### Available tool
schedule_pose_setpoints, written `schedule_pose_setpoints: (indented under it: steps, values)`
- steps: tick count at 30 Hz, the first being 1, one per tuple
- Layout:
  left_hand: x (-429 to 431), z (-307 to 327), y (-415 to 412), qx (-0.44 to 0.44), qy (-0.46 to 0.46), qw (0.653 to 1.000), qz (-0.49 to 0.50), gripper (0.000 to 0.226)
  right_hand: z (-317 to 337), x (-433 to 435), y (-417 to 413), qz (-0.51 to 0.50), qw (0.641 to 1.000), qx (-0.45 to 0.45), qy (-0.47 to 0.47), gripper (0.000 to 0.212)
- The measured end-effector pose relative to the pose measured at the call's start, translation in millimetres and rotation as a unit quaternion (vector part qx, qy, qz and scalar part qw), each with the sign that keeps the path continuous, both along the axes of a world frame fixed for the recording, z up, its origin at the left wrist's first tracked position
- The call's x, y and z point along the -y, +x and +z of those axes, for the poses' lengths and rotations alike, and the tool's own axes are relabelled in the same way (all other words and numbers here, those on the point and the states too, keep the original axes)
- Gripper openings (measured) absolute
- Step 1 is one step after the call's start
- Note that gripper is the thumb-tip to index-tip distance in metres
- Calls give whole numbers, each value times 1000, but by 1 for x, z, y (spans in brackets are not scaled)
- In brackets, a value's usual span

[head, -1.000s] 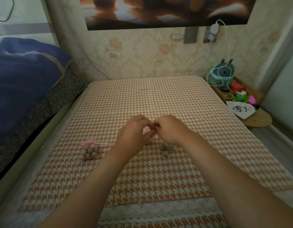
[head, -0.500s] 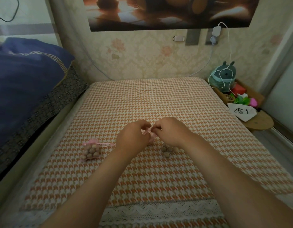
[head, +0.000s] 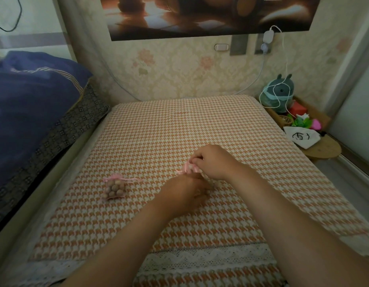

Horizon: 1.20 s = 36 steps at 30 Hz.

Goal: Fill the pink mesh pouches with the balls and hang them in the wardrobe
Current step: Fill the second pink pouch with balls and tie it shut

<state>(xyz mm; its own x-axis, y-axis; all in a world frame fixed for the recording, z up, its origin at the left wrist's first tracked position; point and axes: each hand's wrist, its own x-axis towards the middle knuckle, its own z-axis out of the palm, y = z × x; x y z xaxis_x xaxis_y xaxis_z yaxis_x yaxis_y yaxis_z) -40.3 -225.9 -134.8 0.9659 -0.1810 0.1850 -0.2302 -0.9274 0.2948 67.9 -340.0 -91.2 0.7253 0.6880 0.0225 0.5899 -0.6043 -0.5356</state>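
One filled pink mesh pouch (head: 114,188) lay toward the mattress's (head: 179,125) left edge. Mid-mattress, the right hand (head: 215,162) pinched a second pouch (head: 186,168). The blurred left hand (head: 184,193) reached below it, grip unclear. Filling seemed underway, with more balls needed next.

Left grip (head: 183,193): motion-blurred, finger pose unreadable. Pink mesh pouch (head: 186,168): only a ribbon and some mesh show, the rest concealed by right grip (head: 212,162) at its 3 o'clock. Poster (head: 200,15), 12 o'clock: cropped by top edge.
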Motion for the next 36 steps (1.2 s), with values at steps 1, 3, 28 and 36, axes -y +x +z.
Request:
schedule_pose_setpoints:
  steps: [1, 3, 28, 36]
  values:
    - [3, -3, 2, -9, 11, 1000, -7, 30, -1, 0, 0, -1, 1000, -2, 1, 26]
    - [5, -8, 6, -14, 22, 1000, -11, 30, -2, 0, 0, -5, 1000, -5, -4, 25]
    - [-21, 21, 16, 110, -151, 959, 212, 18, 6, -2, -3, 24, 999, -21, -44, 20]
    - [-7, 32, 19, 41, -74, 959, 269, 26, 1, 0, 3, 35, 998, -32, -41, 24]
